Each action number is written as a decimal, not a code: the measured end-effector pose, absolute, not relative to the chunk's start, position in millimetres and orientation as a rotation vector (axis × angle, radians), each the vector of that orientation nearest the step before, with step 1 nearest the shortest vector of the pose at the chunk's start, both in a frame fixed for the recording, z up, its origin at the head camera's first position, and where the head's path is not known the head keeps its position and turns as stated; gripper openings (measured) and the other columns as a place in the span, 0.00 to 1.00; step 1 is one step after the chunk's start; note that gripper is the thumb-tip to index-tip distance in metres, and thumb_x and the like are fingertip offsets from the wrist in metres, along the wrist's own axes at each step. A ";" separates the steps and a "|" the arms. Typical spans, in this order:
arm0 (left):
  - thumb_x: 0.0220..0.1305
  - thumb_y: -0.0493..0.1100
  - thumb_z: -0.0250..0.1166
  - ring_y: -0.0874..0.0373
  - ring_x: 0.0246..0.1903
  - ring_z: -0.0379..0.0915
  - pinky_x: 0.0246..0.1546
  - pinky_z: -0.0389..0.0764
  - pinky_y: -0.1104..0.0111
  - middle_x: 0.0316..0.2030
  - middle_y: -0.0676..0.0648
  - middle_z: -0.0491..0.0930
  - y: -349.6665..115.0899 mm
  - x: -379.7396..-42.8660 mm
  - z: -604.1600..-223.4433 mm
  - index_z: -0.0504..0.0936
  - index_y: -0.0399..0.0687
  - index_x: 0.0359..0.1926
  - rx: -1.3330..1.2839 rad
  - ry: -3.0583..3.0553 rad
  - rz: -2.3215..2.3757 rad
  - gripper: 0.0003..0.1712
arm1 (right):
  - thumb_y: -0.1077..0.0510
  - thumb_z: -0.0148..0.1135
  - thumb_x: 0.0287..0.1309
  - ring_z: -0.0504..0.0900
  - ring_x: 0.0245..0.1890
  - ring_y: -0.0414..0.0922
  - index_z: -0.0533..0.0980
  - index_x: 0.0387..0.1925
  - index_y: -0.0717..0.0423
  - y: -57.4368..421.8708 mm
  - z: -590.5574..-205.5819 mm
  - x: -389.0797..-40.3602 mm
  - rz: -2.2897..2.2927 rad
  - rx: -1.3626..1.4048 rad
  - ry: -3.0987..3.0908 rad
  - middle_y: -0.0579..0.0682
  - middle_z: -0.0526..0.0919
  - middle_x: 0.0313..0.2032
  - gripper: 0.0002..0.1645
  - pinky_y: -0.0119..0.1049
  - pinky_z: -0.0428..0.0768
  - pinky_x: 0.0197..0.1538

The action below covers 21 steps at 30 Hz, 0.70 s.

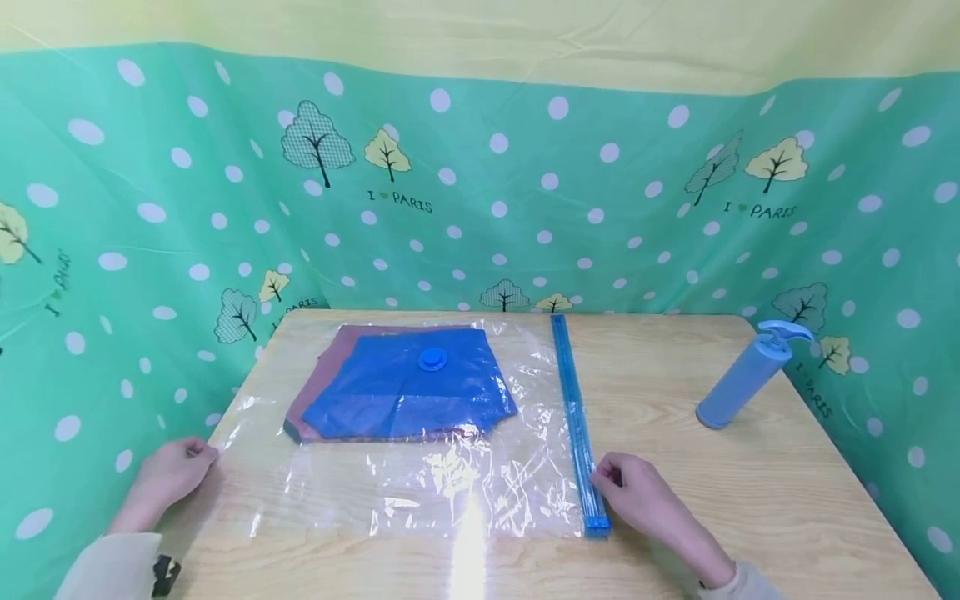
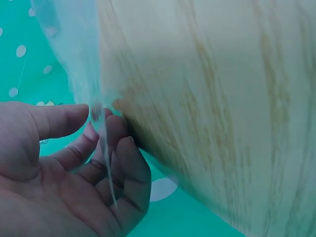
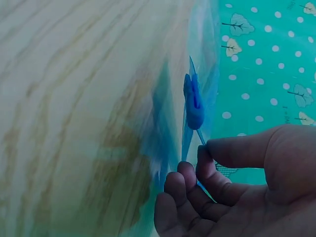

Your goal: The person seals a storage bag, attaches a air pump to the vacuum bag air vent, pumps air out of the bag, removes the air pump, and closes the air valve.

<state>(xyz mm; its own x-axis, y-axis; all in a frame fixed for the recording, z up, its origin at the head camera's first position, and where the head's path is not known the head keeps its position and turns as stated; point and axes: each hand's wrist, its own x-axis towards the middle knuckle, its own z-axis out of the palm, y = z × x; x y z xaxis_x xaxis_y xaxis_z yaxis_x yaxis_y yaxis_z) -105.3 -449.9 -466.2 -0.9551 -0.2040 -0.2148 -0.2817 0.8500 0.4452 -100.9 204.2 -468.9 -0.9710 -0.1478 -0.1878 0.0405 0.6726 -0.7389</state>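
A clear vacuum storage bag [image 1: 337, 487] lies flat across the wooden table, with a folded blue cloth [image 1: 401, 400] over a mauve one [image 1: 324, 375] inside. The round blue valve [image 1: 432, 358] sits above the cloth. Along the bag's right side runs a blue zip strip [image 1: 574, 417]. My left hand [image 1: 174, 473] pinches the film at the left edge; in its wrist view the film [image 2: 84, 44] passes between thumb and fingers. Thumb and forefinger of my right hand [image 1: 637, 492] pinch the zip edge near its front end, just beside the blue slider clip [image 3: 195, 108].
A blue hand pump [image 1: 742, 383] stands tilted in the head view at the right of the table [image 1: 780, 517], its handle up. Behind and at both sides hangs a green curtain [image 1: 525, 242] with white dots and printed trees.
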 end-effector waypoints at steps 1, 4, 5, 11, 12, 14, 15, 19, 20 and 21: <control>0.78 0.44 0.52 0.40 0.38 0.75 0.35 0.73 0.57 0.36 0.35 0.79 -450.0 -104.4 -464.9 0.76 0.22 0.47 -0.383 2.869 0.724 0.22 | 0.64 0.64 0.71 0.73 0.28 0.45 0.80 0.34 0.57 203.9 -467.8 -101.2 -1.192 -0.085 2.650 0.48 0.76 0.27 0.06 0.35 0.74 0.28; 0.78 0.44 0.53 0.40 0.38 0.75 0.34 0.74 0.56 0.36 0.34 0.79 -449.1 -102.2 -461.3 0.75 0.20 0.50 -0.394 2.877 0.718 0.24 | 0.63 0.63 0.72 0.73 0.28 0.45 0.80 0.35 0.57 202.7 -465.5 -101.7 -1.218 -0.083 2.631 0.48 0.76 0.28 0.06 0.35 0.73 0.28; 0.78 0.44 0.53 0.41 0.37 0.75 0.33 0.74 0.57 0.35 0.35 0.79 -448.4 -101.8 -460.2 0.74 0.20 0.51 -0.399 2.878 0.722 0.24 | 0.62 0.63 0.72 0.73 0.29 0.45 0.80 0.35 0.57 202.4 -465.3 -101.8 -1.226 -0.087 2.628 0.48 0.76 0.28 0.06 0.35 0.73 0.28; 0.79 0.46 0.50 0.48 0.29 0.74 0.27 0.73 0.60 0.31 0.39 0.79 -439.2 -102.2 -452.0 0.72 0.21 0.56 -0.405 2.924 0.709 0.26 | 0.61 0.63 0.73 0.73 0.22 0.44 0.77 0.35 0.56 202.5 -463.0 -102.6 -1.283 -0.112 2.570 0.49 0.75 0.26 0.07 0.34 0.71 0.23; 0.79 0.46 0.50 0.48 0.29 0.75 0.27 0.74 0.59 0.32 0.38 0.80 -437.8 -102.3 -450.5 0.71 0.21 0.57 -0.409 2.926 0.707 0.26 | 0.60 0.63 0.73 0.73 0.21 0.44 0.76 0.35 0.56 202.4 -462.2 -103.1 -1.293 -0.112 2.556 0.50 0.75 0.25 0.07 0.33 0.71 0.22; 0.80 0.46 0.51 0.49 0.29 0.76 0.27 0.74 0.60 0.36 0.34 0.81 -434.9 -102.4 -448.0 0.72 0.22 0.57 -0.408 2.948 0.699 0.25 | 0.59 0.63 0.73 0.74 0.20 0.44 0.76 0.36 0.56 202.0 -460.5 -104.1 -1.311 -0.113 2.537 0.49 0.75 0.23 0.07 0.33 0.71 0.22; 0.80 0.46 0.51 0.48 0.30 0.77 0.27 0.75 0.59 0.38 0.32 0.82 -433.3 -102.6 -446.2 0.72 0.23 0.57 -0.404 2.964 0.691 0.25 | 0.59 0.63 0.73 0.74 0.20 0.44 0.76 0.37 0.56 201.7 -459.7 -104.6 -1.322 -0.106 2.524 0.49 0.75 0.22 0.07 0.33 0.71 0.22; 0.80 0.46 0.52 0.42 0.34 0.80 0.29 0.77 0.56 0.44 0.25 0.81 -425.1 -104.9 -440.8 0.73 0.24 0.58 -0.357 3.031 0.693 0.24 | 0.58 0.62 0.74 0.75 0.20 0.45 0.76 0.39 0.58 199.9 -455.1 -105.9 -1.359 -0.088 2.486 0.48 0.73 0.20 0.07 0.34 0.73 0.22; 0.80 0.46 0.52 0.40 0.35 0.80 0.30 0.78 0.54 0.45 0.24 0.81 -422.7 -105.4 -439.6 0.74 0.24 0.58 -0.343 3.045 0.697 0.24 | 0.58 0.61 0.75 0.76 0.20 0.44 0.76 0.40 0.58 199.2 -453.8 -106.3 -1.365 -0.086 2.479 0.48 0.72 0.20 0.07 0.34 0.74 0.23; 0.80 0.46 0.52 0.38 0.37 0.80 0.31 0.78 0.53 0.46 0.24 0.80 -419.9 -105.9 -438.8 0.74 0.24 0.57 -0.330 3.060 0.704 0.24 | 0.58 0.61 0.75 0.76 0.20 0.44 0.77 0.40 0.58 198.4 -452.8 -106.9 -1.370 -0.079 2.473 0.48 0.72 0.21 0.07 0.34 0.75 0.23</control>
